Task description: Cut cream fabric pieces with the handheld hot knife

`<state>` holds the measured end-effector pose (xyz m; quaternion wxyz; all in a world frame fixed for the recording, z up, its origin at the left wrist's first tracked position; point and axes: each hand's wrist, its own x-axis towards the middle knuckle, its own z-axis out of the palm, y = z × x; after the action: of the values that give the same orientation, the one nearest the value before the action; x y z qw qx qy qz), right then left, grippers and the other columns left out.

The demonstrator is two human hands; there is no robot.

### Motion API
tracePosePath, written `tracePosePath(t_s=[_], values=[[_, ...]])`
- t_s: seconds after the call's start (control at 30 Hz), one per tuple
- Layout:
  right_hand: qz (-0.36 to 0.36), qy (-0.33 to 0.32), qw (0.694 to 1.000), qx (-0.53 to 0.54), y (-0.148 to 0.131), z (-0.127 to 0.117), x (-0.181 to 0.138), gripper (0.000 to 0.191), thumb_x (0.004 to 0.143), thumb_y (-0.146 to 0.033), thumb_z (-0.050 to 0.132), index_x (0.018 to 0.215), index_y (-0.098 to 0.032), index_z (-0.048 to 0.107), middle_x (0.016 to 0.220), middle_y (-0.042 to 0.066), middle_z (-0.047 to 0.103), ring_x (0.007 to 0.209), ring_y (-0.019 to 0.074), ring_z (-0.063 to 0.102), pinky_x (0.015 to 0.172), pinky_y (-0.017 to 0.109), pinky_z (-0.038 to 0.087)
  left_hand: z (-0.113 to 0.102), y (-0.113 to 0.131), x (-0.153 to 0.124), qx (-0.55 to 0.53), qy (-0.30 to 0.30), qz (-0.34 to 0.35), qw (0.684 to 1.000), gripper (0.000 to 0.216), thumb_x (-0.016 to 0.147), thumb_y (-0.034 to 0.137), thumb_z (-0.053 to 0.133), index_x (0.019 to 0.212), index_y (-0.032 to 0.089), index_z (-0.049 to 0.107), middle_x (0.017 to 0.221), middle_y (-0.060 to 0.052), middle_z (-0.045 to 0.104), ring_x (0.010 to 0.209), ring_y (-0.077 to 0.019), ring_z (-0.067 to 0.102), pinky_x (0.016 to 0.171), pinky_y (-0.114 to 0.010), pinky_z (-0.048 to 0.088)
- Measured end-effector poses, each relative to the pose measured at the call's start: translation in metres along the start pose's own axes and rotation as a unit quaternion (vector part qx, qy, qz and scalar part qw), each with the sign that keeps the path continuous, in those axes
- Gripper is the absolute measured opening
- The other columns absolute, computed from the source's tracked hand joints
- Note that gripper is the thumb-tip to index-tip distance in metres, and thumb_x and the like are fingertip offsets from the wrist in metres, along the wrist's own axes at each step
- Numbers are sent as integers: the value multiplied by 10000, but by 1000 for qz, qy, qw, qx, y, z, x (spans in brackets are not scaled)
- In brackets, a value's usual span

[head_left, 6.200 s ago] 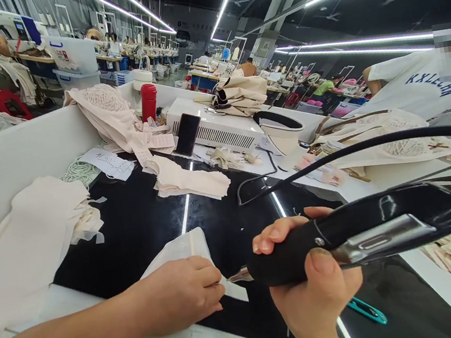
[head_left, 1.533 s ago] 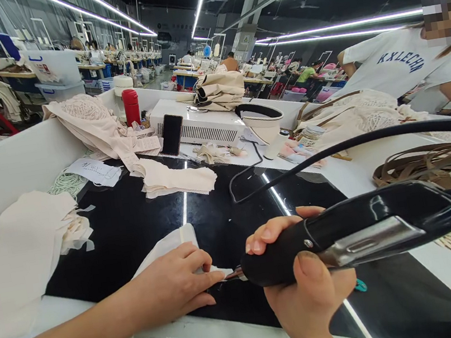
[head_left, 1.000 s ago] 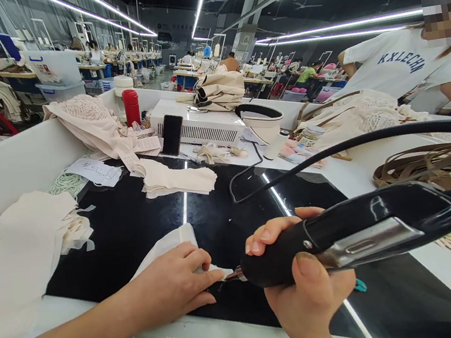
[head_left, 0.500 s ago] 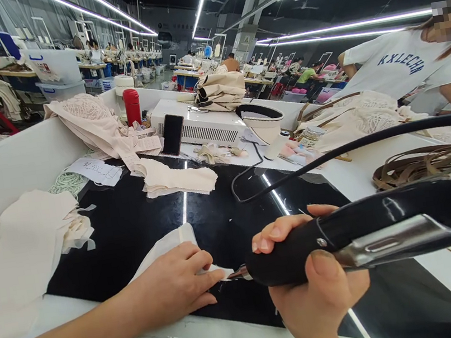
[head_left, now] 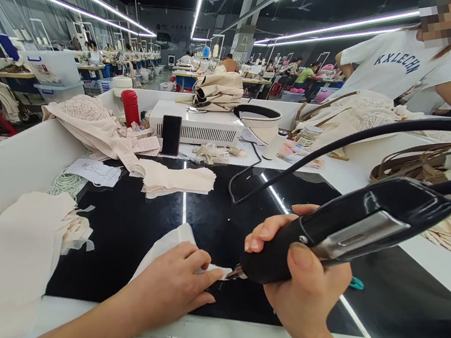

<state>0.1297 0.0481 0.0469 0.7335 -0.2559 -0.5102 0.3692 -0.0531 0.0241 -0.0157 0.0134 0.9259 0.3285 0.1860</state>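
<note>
My right hand (head_left: 306, 287) is wrapped round a black corded tool (head_left: 344, 224) with a silver panel on its side. Its narrow metal tip (head_left: 236, 272) points left and meets the corner of a pale fabric piece (head_left: 164, 245). With thumb and fingers closed at that corner, my left hand (head_left: 178, 280) holds the fabric against the black mat (head_left: 125, 235). My palm and fingers hide part of the fabric. A small teal object (head_left: 356, 283) lies on the mat just beyond my right hand.
Cream fabric pieces (head_left: 176, 177) are stacked on the mat's far side, with a larger pile (head_left: 20, 245) at left. A phone (head_left: 171, 134) leans against a white box (head_left: 197, 122) near a red bottle (head_left: 130, 107). The tool's cable (head_left: 357, 141) arcs rightward. A co-worker (head_left: 400, 61) is at right.
My right hand and the rear of the tool have shifted slightly left, uncovering the teal object. The tip stays at the fabric's corner, and my left hand keeps its place.
</note>
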Motion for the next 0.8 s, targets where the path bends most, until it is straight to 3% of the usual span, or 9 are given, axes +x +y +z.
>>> tracePosePath(t_s=[0.13, 0.23, 0.33, 0.47, 0.6, 0.8], values=[[-6, -5, 1000, -19, 2, -3, 1, 286, 878, -325, 780, 1121, -258, 645, 753, -41, 697, 567, 148, 648, 537, 306, 571, -5, -6, 0, -37, 8, 2, 999, 387, 1004, 329, 732, 1352, 205, 618, 1126, -72, 654, 992, -246, 626, 907, -372, 556], [-6, -9, 999, -30, 5, -8, 4, 313, 872, -327, 787, 1134, -255, 631, 761, -38, 697, 574, 150, 656, 554, 310, 574, -14, -17, 0, -73, 47, -19, 996, 215, 1094, 242, 553, 1273, 177, 654, 1194, -91, 675, 1093, -231, 645, 992, -365, 554], [-10, -5, 999, -41, 8, -15, 11, 323, 869, -322, 785, 1139, -257, 620, 762, -39, 698, 567, 145, 657, 557, 302, 568, -21, -28, -4, -86, 47, -43, 994, 259, 1123, 197, 436, 1184, 159, 685, 1182, -92, 702, 1106, -224, 664, 991, -356, 569], [-12, 4, 999, -49, 15, -21, 22, 314, 861, -304, 775, 1122, -265, 605, 757, -51, 697, 558, 135, 649, 559, 291, 561, -20, -32, -16, -63, 5, -45, 997, 271, 1110, 166, 431, 1186, 171, 691, 1191, -89, 708, 1097, -233, 679, 954, -361, 594], [-7, 19, 998, -53, 21, -21, 31, 303, 832, -301, 790, 1067, -267, 602, 755, -62, 702, 537, 124, 642, 541, 271, 553, -19, -17, -25, -49, -40, -76, 995, 264, 1078, 130, 477, 1231, 191, 683, 1208, -84, 689, 1091, -241, 671, 947, -372, 592], [-6, 15, 997, -71, 22, -13, 33, 249, 831, -337, 779, 967, -261, 585, 748, -61, 690, 553, 125, 635, 571, 279, 544, -38, 6, -6, -87, -154, -180, 968, 221, 1060, 168, 523, 1047, 238, 732, 1018, -16, 676, 875, -195, 692, 785, -320, 570]])
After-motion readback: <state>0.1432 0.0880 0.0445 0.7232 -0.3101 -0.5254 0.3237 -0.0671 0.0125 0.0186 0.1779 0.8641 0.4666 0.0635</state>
